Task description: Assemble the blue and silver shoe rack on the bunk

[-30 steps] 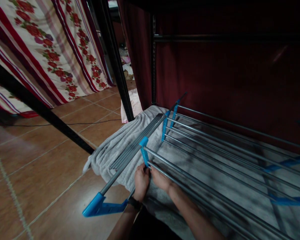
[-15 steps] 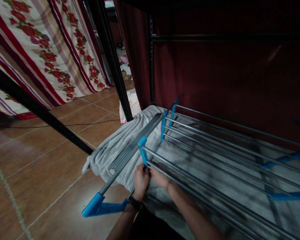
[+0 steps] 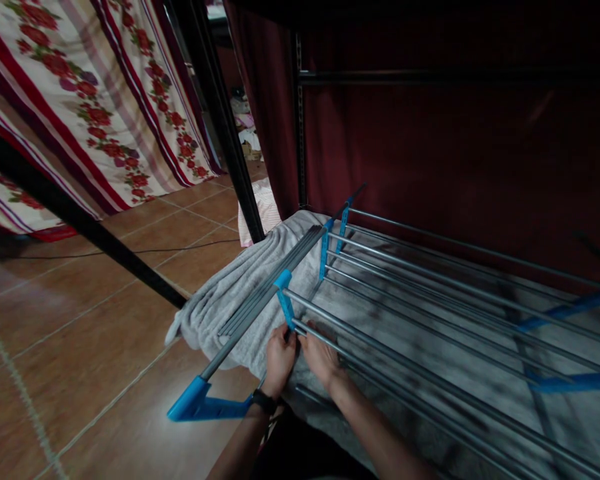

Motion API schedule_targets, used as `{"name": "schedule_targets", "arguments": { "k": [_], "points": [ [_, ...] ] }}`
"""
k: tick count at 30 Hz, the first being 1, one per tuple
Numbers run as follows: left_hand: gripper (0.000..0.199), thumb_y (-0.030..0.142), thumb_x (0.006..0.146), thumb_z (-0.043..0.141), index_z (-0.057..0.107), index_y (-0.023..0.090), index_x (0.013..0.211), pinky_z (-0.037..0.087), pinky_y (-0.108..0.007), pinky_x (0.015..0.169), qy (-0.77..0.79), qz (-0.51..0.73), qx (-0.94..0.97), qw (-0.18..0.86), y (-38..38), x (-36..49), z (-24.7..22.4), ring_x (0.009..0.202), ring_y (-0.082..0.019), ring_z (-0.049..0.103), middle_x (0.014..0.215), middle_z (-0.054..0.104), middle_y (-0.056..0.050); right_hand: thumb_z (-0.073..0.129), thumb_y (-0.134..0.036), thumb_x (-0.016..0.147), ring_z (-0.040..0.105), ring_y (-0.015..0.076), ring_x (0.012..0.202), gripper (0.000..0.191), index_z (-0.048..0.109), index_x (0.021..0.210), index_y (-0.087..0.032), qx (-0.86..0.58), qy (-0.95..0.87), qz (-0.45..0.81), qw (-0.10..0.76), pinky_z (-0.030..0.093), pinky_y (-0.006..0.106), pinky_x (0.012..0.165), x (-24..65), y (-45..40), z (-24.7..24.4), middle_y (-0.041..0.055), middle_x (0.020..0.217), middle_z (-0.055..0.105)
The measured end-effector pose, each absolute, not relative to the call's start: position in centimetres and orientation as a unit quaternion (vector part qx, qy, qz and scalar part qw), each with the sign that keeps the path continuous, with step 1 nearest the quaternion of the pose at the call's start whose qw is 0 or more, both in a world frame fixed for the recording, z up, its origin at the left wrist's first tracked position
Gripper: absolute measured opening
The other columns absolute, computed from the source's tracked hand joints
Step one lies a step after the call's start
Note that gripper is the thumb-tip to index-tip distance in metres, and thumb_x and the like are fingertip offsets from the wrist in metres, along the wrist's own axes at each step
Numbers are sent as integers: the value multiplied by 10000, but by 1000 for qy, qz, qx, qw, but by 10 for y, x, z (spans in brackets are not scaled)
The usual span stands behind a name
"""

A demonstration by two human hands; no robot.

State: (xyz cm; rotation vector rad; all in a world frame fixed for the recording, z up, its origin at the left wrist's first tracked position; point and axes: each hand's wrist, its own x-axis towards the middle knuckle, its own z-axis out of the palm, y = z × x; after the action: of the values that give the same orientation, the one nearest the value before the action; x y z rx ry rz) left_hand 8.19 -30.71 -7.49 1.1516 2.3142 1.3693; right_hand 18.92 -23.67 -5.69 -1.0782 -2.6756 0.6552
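Note:
A rack of grey metal tubes (image 3: 390, 347) with blue plastic joints lies over a grey blanket (image 3: 240, 277). My left hand (image 3: 280, 357), with a dark band on its wrist, is closed at the lower end of the nearest blue bracket (image 3: 285, 303). Right beside it, my right hand (image 3: 319, 353) has curled fingers at the tube end next to that bracket. The fingertips of both hands nearly meet, and what lies between them is too small to tell. A blue corner piece (image 3: 205, 401) sticks out at the lower left.
Several loose grey tubes (image 3: 275, 280) lie side by side on the blanket. Black metal posts (image 3: 225, 127) stand at the left and back. A dark red curtain (image 3: 430, 153) hangs behind, a floral curtain (image 3: 100, 113) at the left. A thin cable (image 3: 130, 251) crosses the tiled floor.
My right hand has turned slightly, and its fingers reach up by the tube more than before. The rack's blue corner piece has shifted slightly up and right. My left hand stays by the bracket.

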Motion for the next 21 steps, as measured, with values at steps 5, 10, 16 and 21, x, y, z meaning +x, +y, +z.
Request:
{"name": "schedule_targets", "arguments": {
  "k": [5, 10, 16, 21],
  "points": [
    [258, 205, 848, 521, 723, 181, 1008, 530, -424, 890, 804, 451, 380, 80, -308, 85, -76, 942, -283, 684, 967, 744, -120, 370, -280, 1058, 718, 237, 1014, 347, 693, 1169, -221, -371, -901, 216, 68, 538, 310, 846, 191, -241, -52, 90, 1101, 751],
    [300, 318, 905, 505, 707, 169, 1070, 525, -453, 925, 801, 459, 375, 83, -309, 89, -75, 984, -300, 678, 1018, 737, -140, 341, -227, 1052, 725, 223, 976, 370, 706, 1116, -209, -355, -904, 228, 65, 538, 301, 844, 191, -235, -49, 82, 1070, 763],
    [380, 462, 916, 485, 711, 165, 992, 532, -453, 879, 801, 468, 363, 83, -305, 86, -75, 935, -316, 688, 960, 739, -156, 408, -270, 1043, 720, 210, 975, 303, 701, 1100, -215, -353, -901, 243, 67, 546, 306, 878, 185, -231, -45, 74, 1064, 765],
    [426, 502, 878, 478, 698, 159, 1002, 539, -434, 821, 818, 437, 363, 95, -303, 79, -73, 931, -329, 693, 975, 753, -158, 472, -312, 1020, 699, 226, 999, 271, 681, 1136, -185, -361, -900, 230, 84, 559, 335, 870, 189, -241, -33, 95, 1120, 740]
  ]
}}
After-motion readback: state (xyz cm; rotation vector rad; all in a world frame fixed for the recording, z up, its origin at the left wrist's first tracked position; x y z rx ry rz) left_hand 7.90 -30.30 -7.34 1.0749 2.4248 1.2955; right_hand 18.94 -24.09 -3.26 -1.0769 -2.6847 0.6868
